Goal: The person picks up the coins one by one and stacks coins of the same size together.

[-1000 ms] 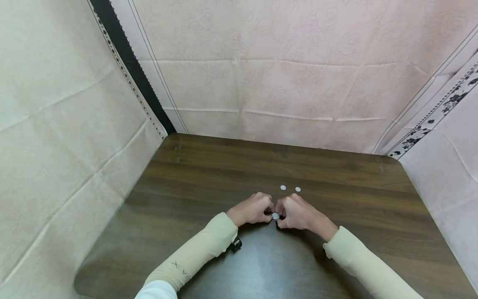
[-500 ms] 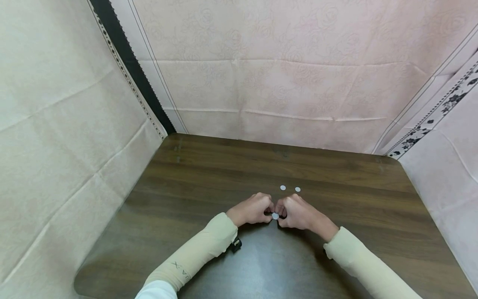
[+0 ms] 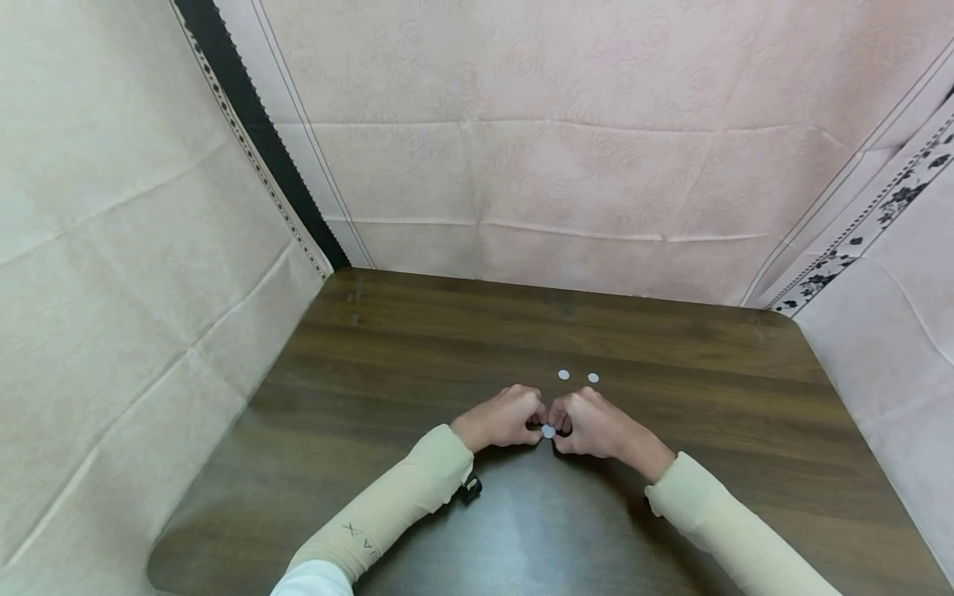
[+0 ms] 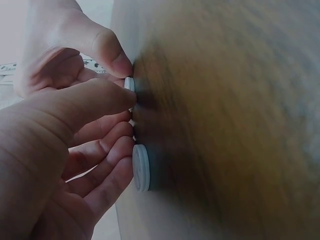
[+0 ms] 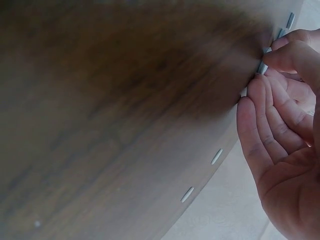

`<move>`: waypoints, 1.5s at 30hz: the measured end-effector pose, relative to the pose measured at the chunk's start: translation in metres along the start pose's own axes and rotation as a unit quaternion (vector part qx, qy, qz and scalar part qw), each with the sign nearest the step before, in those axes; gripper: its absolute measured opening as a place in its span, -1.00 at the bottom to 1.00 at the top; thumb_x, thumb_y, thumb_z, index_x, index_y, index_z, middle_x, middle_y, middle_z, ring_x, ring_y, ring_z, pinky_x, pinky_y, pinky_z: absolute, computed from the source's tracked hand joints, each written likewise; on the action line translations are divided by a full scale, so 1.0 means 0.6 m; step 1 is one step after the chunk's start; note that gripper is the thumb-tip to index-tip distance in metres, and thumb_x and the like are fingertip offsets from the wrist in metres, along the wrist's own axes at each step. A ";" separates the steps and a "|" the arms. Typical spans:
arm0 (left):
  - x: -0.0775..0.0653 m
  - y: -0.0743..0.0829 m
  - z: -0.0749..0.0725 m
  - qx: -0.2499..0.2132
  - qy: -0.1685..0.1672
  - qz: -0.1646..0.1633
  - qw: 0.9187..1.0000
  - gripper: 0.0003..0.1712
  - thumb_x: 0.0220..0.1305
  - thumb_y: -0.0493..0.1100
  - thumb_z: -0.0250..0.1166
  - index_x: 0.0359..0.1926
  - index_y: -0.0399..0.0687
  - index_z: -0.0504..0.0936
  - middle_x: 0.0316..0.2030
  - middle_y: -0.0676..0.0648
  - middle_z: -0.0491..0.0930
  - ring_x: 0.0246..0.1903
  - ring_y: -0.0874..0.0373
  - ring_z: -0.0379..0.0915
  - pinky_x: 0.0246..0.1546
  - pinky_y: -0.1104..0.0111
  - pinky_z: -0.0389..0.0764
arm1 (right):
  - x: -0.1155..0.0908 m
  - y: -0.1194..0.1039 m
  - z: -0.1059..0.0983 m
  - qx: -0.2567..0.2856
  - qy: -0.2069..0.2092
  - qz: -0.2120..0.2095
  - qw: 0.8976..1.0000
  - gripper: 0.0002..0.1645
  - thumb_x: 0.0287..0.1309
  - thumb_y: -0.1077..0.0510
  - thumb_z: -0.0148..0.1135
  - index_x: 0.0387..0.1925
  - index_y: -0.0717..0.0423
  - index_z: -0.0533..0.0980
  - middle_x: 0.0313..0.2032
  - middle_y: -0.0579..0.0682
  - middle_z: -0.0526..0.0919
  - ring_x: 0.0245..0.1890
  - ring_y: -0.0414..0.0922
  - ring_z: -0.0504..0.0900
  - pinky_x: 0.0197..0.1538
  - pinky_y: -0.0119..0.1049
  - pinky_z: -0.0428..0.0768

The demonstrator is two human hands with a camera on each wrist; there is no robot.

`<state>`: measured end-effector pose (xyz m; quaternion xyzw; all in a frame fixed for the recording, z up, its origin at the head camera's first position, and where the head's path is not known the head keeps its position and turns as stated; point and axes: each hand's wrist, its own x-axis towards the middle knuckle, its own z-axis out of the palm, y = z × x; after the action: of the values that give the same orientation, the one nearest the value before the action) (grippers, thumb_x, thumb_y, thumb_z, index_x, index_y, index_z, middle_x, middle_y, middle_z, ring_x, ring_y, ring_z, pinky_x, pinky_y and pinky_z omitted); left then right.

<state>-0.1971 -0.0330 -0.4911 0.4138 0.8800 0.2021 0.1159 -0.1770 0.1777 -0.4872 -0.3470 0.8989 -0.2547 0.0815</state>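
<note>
On the wooden table [image 3: 417, 348], both hands meet around small white discs, coin-like and lying flat. In the head view one white disc [image 3: 548, 431] shows between the curled thumbs and fingers of my left hand [image 3: 509, 416] and right hand [image 3: 592, 424]. Seen from the left wrist, both thumbs touch that disc [image 4: 129, 85], and a thicker-looking disc [image 4: 141, 167], perhaps two stacked, sits by the left fingertips. The right wrist view shows further discs [image 5: 262, 67] at the right thumb and fingers; fingers partly hide them.
Farther back on the table lie two separate white discs, a left one [image 3: 564, 375] and a right one [image 3: 593, 377]. Pale patterned cloth [image 3: 522, 182] hangs behind the table and along both sides. A small black device [image 3: 471, 488] is strapped under the left wrist.
Both hands hold almost the same pose around the disc. The whole head view has shifted very slightly; the two far discs stay where they were.
</note>
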 end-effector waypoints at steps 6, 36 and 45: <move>0.000 -0.001 0.000 0.000 -0.003 -0.002 1.000 -0.96 0.34 -0.20 0.45 -0.30 -0.01 0.80 -0.34 0.06 0.58 -0.36 0.33 0.37 -0.33 0.55 0.45 | 0.000 0.000 0.001 0.004 0.000 0.000 1.000 -0.87 0.03 0.28 0.50 -0.35 0.06 0.71 -0.42 -0.19 0.75 -0.40 -0.34 0.69 -0.31 -0.48 0.65; 0.002 -0.004 0.000 0.013 0.001 0.000 1.000 -0.95 0.29 -0.19 0.48 -0.25 -0.06 0.81 -0.31 0.06 0.60 -0.33 0.33 0.42 -0.27 0.57 0.48 | 0.000 0.003 -0.007 0.005 -0.009 -0.001 1.000 -0.86 0.04 0.30 0.48 -0.32 0.08 0.71 -0.38 -0.15 0.75 -0.36 -0.33 0.70 -0.27 -0.47 0.67; 0.003 -0.004 0.001 0.000 0.005 -0.005 1.000 -0.91 0.27 -0.20 0.49 -0.20 -0.07 0.81 -0.27 0.06 0.64 -0.30 0.35 0.49 -0.22 0.60 0.53 | 0.003 0.012 -0.041 -0.021 -0.011 0.016 1.000 -0.84 0.09 0.27 0.48 -0.24 0.17 0.71 -0.32 -0.06 0.78 -0.33 -0.30 0.72 -0.24 -0.47 0.68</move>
<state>-0.1993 -0.0329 -0.4927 0.4086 0.8824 0.2040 0.1127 -0.1905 0.1909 -0.4695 -0.3372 0.9085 -0.2307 0.0882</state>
